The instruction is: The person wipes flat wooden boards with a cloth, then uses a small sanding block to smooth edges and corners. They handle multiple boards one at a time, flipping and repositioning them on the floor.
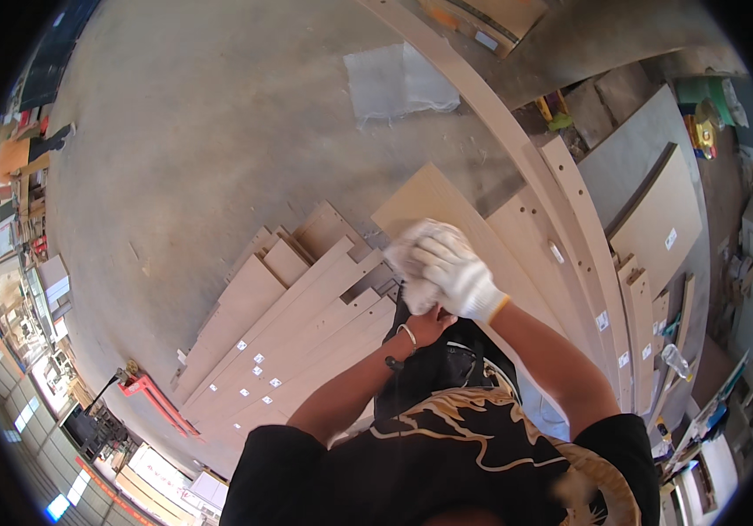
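Note:
Both my hands meet in front of my body, above stacked wood panels. My right hand (462, 279) wears a white knit glove with a yellow cuff edge, its fingers curled over a crumpled whitish cloth (404, 254). Motion blurs that cloth, and I cannot tell whether it is a second glove. My left hand (429, 326) is bare, with a bracelet at the wrist; it is just below the cloth and close to the right glove. Its fingers are mostly hidden. Beneath the hands a pale wood panel (433, 200) juts away from me.
Several long boards with small white labels (298, 351) fan out at the left. Long curved-looking boards (589, 254) run along the right. A translucent plastic sheet (398, 83) lies on the concrete floor (210, 114). A red metal frame (159, 405) stands at lower left.

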Demonstrator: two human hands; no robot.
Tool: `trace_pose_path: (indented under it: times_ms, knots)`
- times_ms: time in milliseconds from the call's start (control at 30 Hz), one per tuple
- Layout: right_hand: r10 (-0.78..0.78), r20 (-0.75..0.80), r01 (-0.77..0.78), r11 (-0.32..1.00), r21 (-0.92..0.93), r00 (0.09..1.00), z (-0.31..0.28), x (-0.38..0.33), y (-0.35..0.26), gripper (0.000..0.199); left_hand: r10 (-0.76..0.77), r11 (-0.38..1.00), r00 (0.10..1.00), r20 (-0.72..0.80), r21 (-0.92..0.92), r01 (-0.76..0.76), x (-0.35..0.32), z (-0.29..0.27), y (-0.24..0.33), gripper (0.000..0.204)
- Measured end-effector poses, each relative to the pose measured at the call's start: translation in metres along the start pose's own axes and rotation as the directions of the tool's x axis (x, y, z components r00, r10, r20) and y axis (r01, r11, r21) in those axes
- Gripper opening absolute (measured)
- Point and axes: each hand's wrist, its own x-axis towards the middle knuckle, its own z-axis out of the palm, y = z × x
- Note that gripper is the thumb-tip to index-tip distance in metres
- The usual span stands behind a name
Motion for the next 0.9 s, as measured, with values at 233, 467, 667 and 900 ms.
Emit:
trace_pose_path:
  times_ms: [233, 467, 667, 900]
  knots:
    - [0.530, -0.192, -0.563, 0.787, -0.251, 0.826, -0.027, -0.268, -0.061, 0.024, -0.136, 0.990, 0.950, -0.282, -0.070, 0.121, -0.018, -0.016, -0.008, 0.027]
    - [0.783, -0.477, -0.906, -0.260, 0.333, -0.400, 0.077, -0.488, -0.168, 0.067, 0.467, 0.751, 0.792, -0.394, 0.650, -0.119, -0.015, -0.014, 0.056, 0.044]
    - [0.592, -0.473, -0.502, 0.128, 0.855, -0.653, 0.108, -0.531, -0.178, 0.047, 0.412, 0.251, 0.830, 0.377, 0.828, -0.501, -0.029, 0.139, 0.102, 0.073]
    - [0.736, -0.165, -0.287, -0.041, 0.957, -0.657, 0.090, -0.556, -0.247, 0.030, 0.060, -0.244, 0.662, 0.747, 0.654, -0.716, -0.036, 0.347, 0.125, 0.093]
